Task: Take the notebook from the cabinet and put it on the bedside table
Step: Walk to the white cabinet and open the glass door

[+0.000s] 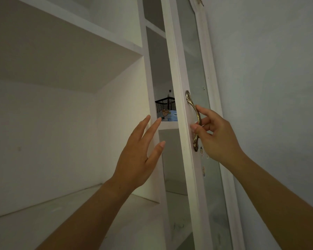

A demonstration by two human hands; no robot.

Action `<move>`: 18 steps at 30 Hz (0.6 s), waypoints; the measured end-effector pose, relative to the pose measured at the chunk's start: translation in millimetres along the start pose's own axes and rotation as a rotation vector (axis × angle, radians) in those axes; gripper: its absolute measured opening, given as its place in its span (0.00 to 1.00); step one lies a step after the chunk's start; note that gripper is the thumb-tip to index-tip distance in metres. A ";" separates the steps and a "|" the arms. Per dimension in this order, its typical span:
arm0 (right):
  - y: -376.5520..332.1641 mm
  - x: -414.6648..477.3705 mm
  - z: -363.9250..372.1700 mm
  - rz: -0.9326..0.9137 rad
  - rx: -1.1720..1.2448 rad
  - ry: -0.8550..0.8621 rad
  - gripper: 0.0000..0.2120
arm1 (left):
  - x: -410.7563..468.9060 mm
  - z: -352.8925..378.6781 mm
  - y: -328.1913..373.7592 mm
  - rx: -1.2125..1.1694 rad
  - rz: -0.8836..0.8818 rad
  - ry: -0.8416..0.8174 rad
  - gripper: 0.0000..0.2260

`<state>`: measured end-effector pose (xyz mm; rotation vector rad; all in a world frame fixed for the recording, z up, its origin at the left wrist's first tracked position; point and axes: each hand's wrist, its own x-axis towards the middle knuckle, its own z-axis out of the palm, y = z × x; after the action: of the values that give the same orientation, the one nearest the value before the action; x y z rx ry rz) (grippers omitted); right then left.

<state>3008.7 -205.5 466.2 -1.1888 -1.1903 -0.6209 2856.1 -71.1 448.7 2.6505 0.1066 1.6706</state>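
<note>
A white cabinet door (181, 98) with a glass pane stands partly open, its edge toward me. My right hand (213, 136) holds its brass handle (195, 121), fingers curled round it. My left hand (141, 156) is raised with fingers spread, its fingertips by the cabinet's upright post near the gap. Through the gap, a light blue notebook (167, 116) with a cartoon print lies on a shelf. Most of the notebook is hidden by the door.
A black mesh basket (163, 105) sits on top of the notebook, with a small bottle behind it. To the left is an open white shelf compartment (61, 109). A plain wall (269, 87) lies to the right of the door.
</note>
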 end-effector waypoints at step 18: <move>4.1 -7.4 -101.9 0.036 0.139 -0.037 0.21 | 49.4 51.6 92.1 -0.219 -0.042 0.084 0.19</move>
<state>3047.4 -300.2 465.4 -1.1053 -1.2203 -0.4830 2928.7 -158.3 474.8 2.4044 -0.0195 1.6747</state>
